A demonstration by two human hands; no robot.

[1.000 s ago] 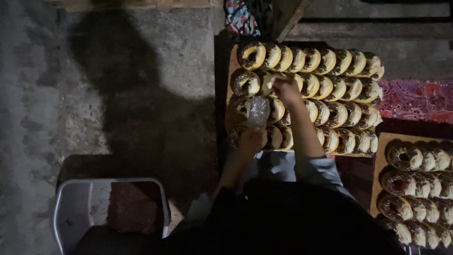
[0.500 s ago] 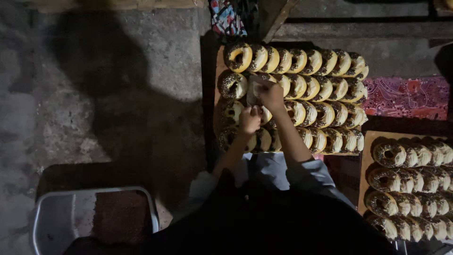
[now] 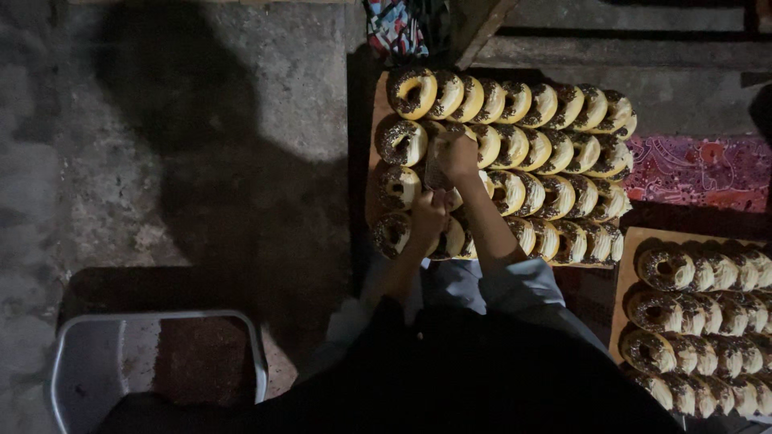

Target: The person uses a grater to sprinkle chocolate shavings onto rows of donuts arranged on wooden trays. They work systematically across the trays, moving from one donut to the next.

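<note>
Both hands had drawn closer over the doughnut tray (image 3: 378,104): the right hand (image 3: 457,154) pinched a clear bag (image 3: 437,170) at 12 o'clock, the left hand (image 3: 429,215) gripping its lower end. Bagging appeared underway; a doughnut (image 3: 400,141) waited at 9 o'clock.

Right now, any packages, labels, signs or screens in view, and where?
No labels, signs or screens.
Clear bag: between both hands over the doughnut tray, small, see-through.
Grey tub: bottom left on the floor, rectangular, brown sprinkles inside.
Patterned wrapper or cloth: top centre, multicoloured; cannot tell which.
</note>
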